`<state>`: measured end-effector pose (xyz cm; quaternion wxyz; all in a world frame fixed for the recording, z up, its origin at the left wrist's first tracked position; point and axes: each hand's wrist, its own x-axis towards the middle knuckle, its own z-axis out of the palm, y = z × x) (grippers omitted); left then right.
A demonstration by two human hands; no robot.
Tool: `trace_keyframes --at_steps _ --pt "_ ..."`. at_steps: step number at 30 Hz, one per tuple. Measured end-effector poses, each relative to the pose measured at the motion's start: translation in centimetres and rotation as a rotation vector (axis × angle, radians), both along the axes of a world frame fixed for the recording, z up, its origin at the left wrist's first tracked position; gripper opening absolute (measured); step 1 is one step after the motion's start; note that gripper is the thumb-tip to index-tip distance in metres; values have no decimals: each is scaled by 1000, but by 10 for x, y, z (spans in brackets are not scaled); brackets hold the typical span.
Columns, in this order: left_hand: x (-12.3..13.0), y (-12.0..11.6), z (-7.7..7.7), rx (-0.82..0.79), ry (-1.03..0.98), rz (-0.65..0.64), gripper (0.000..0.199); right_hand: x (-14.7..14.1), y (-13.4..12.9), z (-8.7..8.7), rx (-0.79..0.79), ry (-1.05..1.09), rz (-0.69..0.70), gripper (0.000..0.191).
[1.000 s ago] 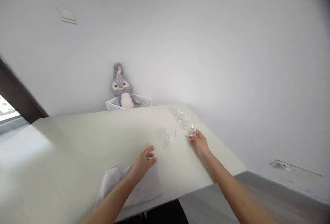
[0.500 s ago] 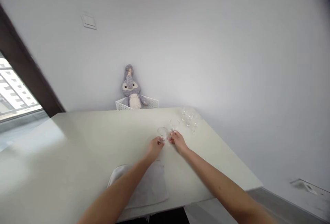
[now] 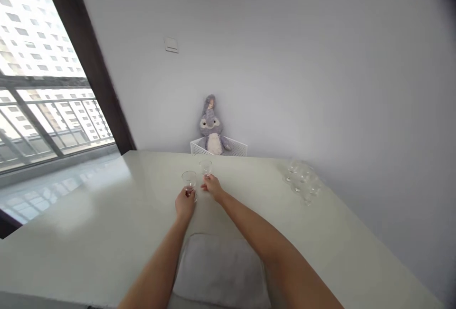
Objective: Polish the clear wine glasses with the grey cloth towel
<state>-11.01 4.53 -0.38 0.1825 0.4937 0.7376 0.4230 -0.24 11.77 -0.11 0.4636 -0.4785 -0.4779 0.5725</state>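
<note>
My left hand [image 3: 185, 203] is closed around the stem of a clear stemmed glass [image 3: 189, 177], which stands upright at the table surface. Slightly farther back and to the right, my right hand [image 3: 213, 186] grips the lower part of a second clear stemmed glass [image 3: 205, 166], also upright. The two bowls are a small gap apart. Whether the bases rest on the white table [image 3: 135, 223] is hard to make out. A folded pale grey cloth [image 3: 223, 271] lies nearer to me, between my forearms.
Several more clear glasses [image 3: 302, 176] stand grouped at the right, near the wall. Behind the table's far edge, a grey plush toy [image 3: 213, 131] sits in a white perforated basket [image 3: 237, 146]. A window [image 3: 53, 105] with a railing outside is at the left.
Both hands have moved left across the table with their glasses, away from the grouped glasses and past the plush toy. My view has turned to the left.
</note>
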Motion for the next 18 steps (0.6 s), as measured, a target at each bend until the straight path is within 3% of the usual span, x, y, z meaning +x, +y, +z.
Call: trace_keyframes --at_steps 5,9,13,18 --pt "-11 6 -4 48 -26 57 20 -50 10 4 -2 5 78 11" --pt "-18 12 -7 84 -50 90 21 -56 7 5 -19 2 114 11" --pt "-25 15 -8 97 -64 139 22 -19 -9 4 -43 -9 130 20" --pt "-30 17 -7 113 -83 191 24 74 -60 -2 -69 -23 152 18"
